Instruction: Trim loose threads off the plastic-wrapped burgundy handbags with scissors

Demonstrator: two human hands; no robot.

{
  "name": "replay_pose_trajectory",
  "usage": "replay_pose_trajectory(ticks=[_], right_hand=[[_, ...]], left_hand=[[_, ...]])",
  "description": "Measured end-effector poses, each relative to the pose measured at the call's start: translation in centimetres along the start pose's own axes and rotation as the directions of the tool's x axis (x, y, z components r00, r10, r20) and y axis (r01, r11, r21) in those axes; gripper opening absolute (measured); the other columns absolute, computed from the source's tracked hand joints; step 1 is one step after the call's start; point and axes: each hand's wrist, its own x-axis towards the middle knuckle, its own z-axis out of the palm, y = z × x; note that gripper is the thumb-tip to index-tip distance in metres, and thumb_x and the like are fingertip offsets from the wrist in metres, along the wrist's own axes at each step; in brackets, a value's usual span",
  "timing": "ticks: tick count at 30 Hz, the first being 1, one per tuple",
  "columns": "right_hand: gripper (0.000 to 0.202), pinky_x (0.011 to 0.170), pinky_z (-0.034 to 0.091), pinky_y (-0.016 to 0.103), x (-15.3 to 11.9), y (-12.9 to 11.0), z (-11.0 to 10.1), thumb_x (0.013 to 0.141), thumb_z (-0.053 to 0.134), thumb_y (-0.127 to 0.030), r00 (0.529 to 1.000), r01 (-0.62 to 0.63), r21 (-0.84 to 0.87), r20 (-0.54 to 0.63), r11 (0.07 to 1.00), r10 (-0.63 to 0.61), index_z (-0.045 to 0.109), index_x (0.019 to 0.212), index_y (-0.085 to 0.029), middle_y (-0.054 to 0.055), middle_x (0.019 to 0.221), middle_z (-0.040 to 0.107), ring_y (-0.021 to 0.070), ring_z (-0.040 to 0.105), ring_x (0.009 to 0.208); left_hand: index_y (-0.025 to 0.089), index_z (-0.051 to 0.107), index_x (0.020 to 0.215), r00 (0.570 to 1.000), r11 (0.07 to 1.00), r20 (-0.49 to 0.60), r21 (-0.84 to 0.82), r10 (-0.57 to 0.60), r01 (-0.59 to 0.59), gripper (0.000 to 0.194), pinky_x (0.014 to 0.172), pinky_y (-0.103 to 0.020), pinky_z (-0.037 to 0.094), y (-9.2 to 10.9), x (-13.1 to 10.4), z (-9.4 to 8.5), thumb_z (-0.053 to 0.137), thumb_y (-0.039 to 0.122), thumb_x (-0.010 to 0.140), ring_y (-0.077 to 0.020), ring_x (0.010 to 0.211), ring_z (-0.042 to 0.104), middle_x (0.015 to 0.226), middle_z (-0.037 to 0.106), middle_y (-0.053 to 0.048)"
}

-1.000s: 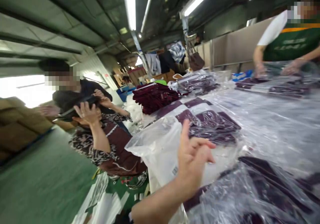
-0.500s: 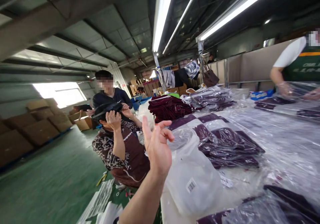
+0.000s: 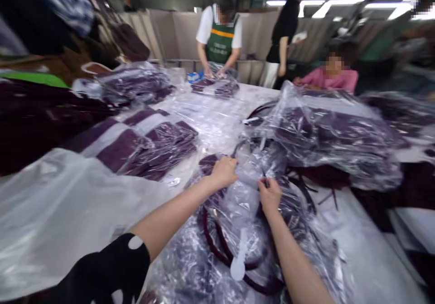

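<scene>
In front of me lies a clear plastic bag [image 3: 243, 200] with dark maroon cord-like loops [image 3: 220, 243] and a white tag [image 3: 238, 267] showing in it. My left hand [image 3: 224, 171] is on the bag's far left part, its fingers curled in on the film. My right hand [image 3: 271, 195] is closed in a pinch at the bag's right side, with a small dark bit showing at its fingertips. Blur hides exactly what each set of fingertips grips. More crumpled film and purple fabric surround both hands.
Wrapped purple-and-white bundles [image 3: 136, 143] lie to the left, behind a white plastic sack [image 3: 68, 218]. A tall wrapped stack [image 3: 326, 127] stands at right. Across the table, a person in a green apron [image 3: 220, 43] handles another bag. Two more people are farther right.
My view has swung right and down to the table. A hand that was raised, fingers spread, above the white sack is gone from there; both hands are now down at the clear bag.
</scene>
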Motion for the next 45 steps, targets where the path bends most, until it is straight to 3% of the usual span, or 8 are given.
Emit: replay_pose_trajectory(ticks=[4, 8, 14, 23, 30, 38, 41, 45], right_hand=[[0.017, 0.065, 0.042, 0.03, -0.4, 2.4, -1.2, 0.076, 0.055, -0.032, 0.994, -0.086, -0.082, -0.073, 0.993, 0.081, 0.054, 0.066, -0.019, -0.001, 0.066, 0.053, 0.0154, 0.051, 0.066], [0.011, 0.067, 0.04, 0.029, -0.5, 1.6, -0.5, 0.073, 0.055, -0.03, 0.988, -0.146, -0.002, -0.042, 0.989, 0.146, 0.056, 0.07, -0.019, -0.001, 0.069, 0.054, 0.0154, 0.051, 0.067], [0.034, 0.078, 0.042, 0.032, 0.4, 0.2, -1.5, 0.068, 0.063, -0.039, 0.967, -0.234, 0.169, -0.061, 0.957, 0.247, 0.058, 0.092, -0.016, 0.005, 0.088, 0.062, 0.0187, 0.057, 0.083], [0.032, 0.063, 0.044, 0.028, 1.1, 0.0, 1.4, 0.065, 0.063, -0.045, 0.901, -0.433, 0.277, 0.109, 0.858, 0.419, 0.063, 0.077, -0.015, 0.001, 0.067, 0.062, 0.0161, 0.056, 0.065], [0.027, 0.055, 0.037, 0.024, 1.2, 0.1, 1.6, 0.07, 0.056, -0.044, 0.92, -0.391, 0.255, 0.118, 0.884, 0.373, 0.055, 0.068, -0.018, -0.003, 0.057, 0.051, 0.0121, 0.046, 0.055], [0.02, 0.064, 0.037, 0.028, 1.8, -0.9, 0.5, 0.075, 0.047, -0.039, 0.987, -0.092, -0.052, 0.124, 0.994, 0.098, 0.052, 0.07, -0.02, 0.001, 0.066, 0.054, 0.0153, 0.048, 0.064], [0.023, 0.059, 0.036, 0.026, 2.5, -0.6, 0.2, 0.074, 0.05, -0.041, 0.971, -0.181, 0.018, 0.159, 0.983, 0.176, 0.052, 0.068, -0.02, -0.002, 0.061, 0.051, 0.0135, 0.045, 0.059], [0.032, 0.056, 0.036, 0.025, 2.7, 0.8, -1.0, 0.073, 0.051, -0.049, 0.918, -0.387, 0.14, -0.032, 0.912, 0.395, 0.055, 0.074, -0.017, -0.003, 0.059, 0.051, 0.0124, 0.046, 0.057]], left_hand=[[0.018, 0.056, 0.061, 1.0, 0.995, 0.014, -0.098, 0.014, -0.013, 0.021, 0.087, -0.038, 0.032, -2.0, 2.0, 4.3, 0.074, 0.012, 0.052, -0.0275, 0.091, 0.047, 0.069, 0.051, -0.005], [0.017, 0.052, 0.051, 0.996, 0.987, 0.072, -0.147, -0.06, 0.07, 0.02, 0.069, -0.029, 0.035, -3.0, 2.5, 5.9, 0.072, 0.016, 0.054, -0.0167, 0.067, 0.046, 0.056, 0.046, 0.001], [0.013, 0.061, 0.063, 0.941, 0.775, 0.262, -0.541, -0.213, 0.326, 0.016, 0.058, -0.022, 0.033, -4.2, 2.9, 6.4, 0.068, 0.017, 0.05, -0.0095, 0.055, 0.045, 0.055, 0.052, 0.005], [0.014, 0.067, 0.072, 0.928, 0.715, 0.335, -0.608, -0.164, 0.346, 0.025, 0.053, -0.02, 0.03, -4.7, 3.1, 7.3, 0.057, 0.011, 0.049, -0.0082, 0.053, 0.041, 0.055, 0.05, 0.006], [0.014, 0.061, 0.075, 0.931, 0.65, 0.327, -0.674, -0.164, 0.351, 0.029, 0.056, -0.018, 0.034, -4.4, 2.9, 7.1, 0.057, 0.008, 0.046, -0.0079, 0.06, 0.047, 0.065, 0.055, 0.004], [0.012, 0.058, 0.069, 0.877, 0.626, 0.452, -0.639, -0.164, 0.447, 0.026, 0.059, -0.02, 0.037, -4.1, 2.9, 6.8, 0.056, 0.003, 0.045, -0.0103, 0.06, 0.054, 0.062, 0.061, 0.001], [0.012, 0.056, 0.062, 0.865, 0.624, 0.465, -0.623, -0.189, 0.471, 0.022, 0.055, -0.019, 0.036, -4.1, 2.9, 6.6, 0.053, 0.0, 0.044, -0.0094, 0.054, 0.053, 0.055, 0.059, 0.003], [0.011, 0.06, 0.061, 0.848, 0.577, 0.494, -0.642, -0.194, 0.505, 0.023, 0.056, -0.019, 0.039, -4.4, 3.0, 6.5, 0.051, 0.0, 0.043, -0.0096, 0.054, 0.054, 0.057, 0.061, 0.003]])
